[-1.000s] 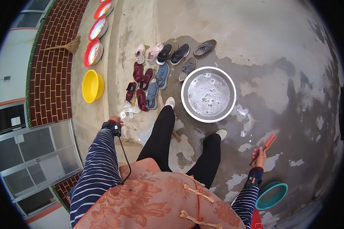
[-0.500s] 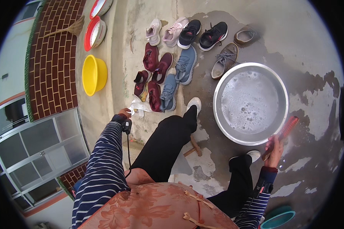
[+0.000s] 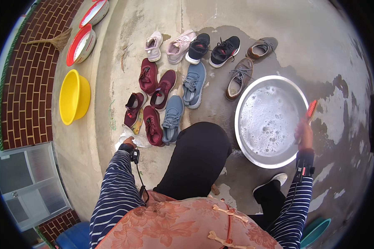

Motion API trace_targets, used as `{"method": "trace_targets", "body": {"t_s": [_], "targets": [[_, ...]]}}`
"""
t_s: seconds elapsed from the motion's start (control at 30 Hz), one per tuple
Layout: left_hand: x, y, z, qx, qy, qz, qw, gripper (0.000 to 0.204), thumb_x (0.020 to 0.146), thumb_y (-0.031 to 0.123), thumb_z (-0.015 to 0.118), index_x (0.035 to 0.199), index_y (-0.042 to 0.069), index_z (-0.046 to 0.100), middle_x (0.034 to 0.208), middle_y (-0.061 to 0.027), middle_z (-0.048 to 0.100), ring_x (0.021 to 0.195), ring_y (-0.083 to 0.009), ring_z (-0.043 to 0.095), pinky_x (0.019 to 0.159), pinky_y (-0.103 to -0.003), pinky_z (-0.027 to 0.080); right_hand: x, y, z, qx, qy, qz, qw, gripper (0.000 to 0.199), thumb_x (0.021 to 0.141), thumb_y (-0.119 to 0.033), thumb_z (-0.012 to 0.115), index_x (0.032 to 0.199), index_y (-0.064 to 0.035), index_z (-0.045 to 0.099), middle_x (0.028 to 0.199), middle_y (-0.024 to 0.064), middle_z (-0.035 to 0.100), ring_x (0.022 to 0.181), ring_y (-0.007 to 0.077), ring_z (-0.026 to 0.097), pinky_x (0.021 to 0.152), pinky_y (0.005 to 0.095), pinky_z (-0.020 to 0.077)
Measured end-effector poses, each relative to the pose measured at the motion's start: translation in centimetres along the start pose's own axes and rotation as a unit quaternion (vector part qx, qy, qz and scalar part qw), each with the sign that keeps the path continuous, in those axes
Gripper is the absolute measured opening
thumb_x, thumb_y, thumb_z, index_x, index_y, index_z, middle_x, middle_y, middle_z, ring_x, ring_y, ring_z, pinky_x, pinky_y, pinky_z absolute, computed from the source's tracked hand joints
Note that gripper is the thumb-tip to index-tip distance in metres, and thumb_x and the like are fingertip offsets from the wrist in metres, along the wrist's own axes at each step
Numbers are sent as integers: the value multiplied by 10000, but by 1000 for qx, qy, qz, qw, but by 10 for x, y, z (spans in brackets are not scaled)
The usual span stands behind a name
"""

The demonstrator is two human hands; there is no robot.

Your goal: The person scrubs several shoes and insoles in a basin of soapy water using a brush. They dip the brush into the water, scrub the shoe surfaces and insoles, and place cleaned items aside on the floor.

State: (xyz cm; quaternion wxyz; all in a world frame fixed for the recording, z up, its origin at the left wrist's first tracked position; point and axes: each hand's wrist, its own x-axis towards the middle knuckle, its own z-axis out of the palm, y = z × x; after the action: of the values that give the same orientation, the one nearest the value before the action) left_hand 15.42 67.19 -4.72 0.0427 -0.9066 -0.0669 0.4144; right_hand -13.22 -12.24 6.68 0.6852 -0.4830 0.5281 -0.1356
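Right hand (image 3: 304, 135) closed around a red scrubbing brush (image 3: 311, 111), bristle end raised over the far rim of the steel basin (image 3: 242, 137), which holds foamy water within easy reach. Left hand (image 3: 128, 142) pinches a clear wet plastic sheet (image 3: 134, 139) on the concrete floor beside the maroon shoes (image 3: 151, 124). A yellow tub (image 3: 74, 96) sits empty by the brick edge.

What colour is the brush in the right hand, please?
Red-orange brush, clearest in the head view.
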Motion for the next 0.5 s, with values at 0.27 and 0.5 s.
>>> {"method": "trace_targets", "body": {"t_s": [0.27, 0.5], "targets": [[26, -21, 9, 23, 135, 104, 985, 607, 720, 99, 612, 1314, 180, 517, 1206, -155, 599, 1144, -338, 545, 980, -417, 441, -147, 84, 52, -81, 39, 87, 992, 216, 853, -277, 688, 933, -123, 559, 689, -12, 549, 522, 65, 508, 384, 179, 360], [47, -53, 44, 73, 146, 145, 976, 278, 772, 116, 619, 1046, 128, 573, 1018, -146, 651, 1029, -332, 604, 832, -432, 479, -188, 103, 75, -57, 122, 116, 984, 199, 859, -221, 658, 948, -73, 558, 706, 16, 553, 523, 89, 518, 374, 186, 391]]}}
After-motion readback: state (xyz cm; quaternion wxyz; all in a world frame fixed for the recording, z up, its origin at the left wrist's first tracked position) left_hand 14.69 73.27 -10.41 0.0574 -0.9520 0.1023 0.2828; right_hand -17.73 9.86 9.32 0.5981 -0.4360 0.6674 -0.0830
